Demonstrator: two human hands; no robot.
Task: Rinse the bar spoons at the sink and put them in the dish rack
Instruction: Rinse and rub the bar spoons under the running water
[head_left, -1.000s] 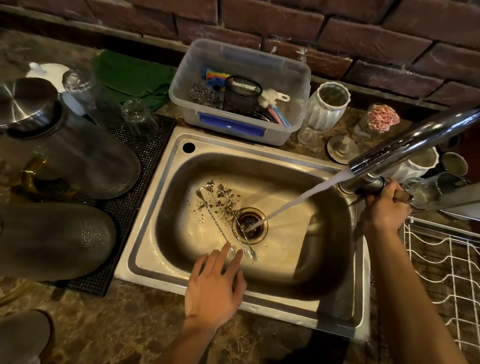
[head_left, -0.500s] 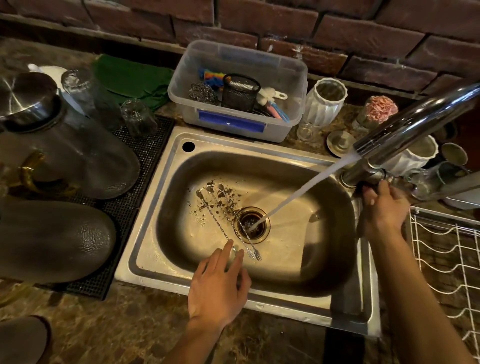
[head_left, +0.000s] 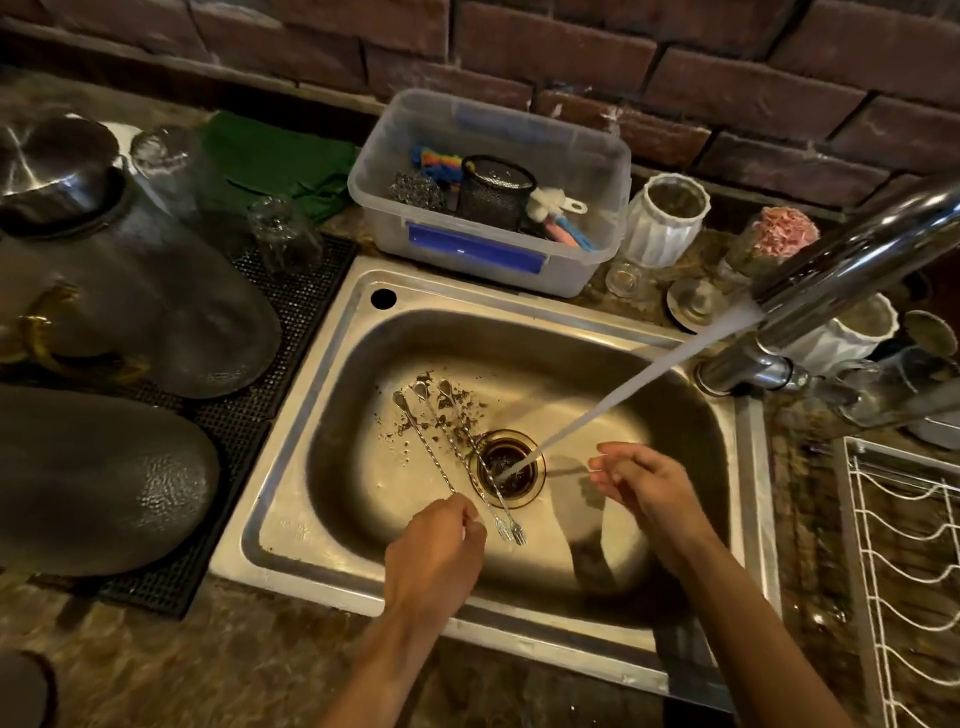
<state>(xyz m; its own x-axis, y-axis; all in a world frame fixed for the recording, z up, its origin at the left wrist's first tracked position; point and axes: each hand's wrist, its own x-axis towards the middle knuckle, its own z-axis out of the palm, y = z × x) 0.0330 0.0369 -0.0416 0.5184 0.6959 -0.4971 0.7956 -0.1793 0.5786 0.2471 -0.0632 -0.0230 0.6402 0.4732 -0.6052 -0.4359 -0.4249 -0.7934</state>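
Observation:
Three long twisted bar spoons (head_left: 457, 447) lie side by side in the steel sink (head_left: 322, 395), bowls up-left amid dark debris, forked ends down-right near the drain (head_left: 509, 467). My left hand (head_left: 434, 556) has its fingers pinched at the lower end of the leftmost spoon. My right hand (head_left: 644, 488) hovers over the basin right of the drain, fingers loosely apart and holding nothing. Water streams from the chrome tap (head_left: 852, 260) down into the drain. The white wire dish rack (head_left: 904, 561) stands at the right edge.
A clear plastic tub (head_left: 582, 171) of scrubbers and brushes sits behind the sink. White ribbed cups (head_left: 665, 218) and small glassware crowd the back right. Upturned dark plates (head_left: 93, 478), glasses and a metal bowl rest on a black mat (head_left: 228, 431) at the left.
My right hand left the tap handle and came down over the basin. My left hand moved in and closed its fingers on the leftmost spoon's end.

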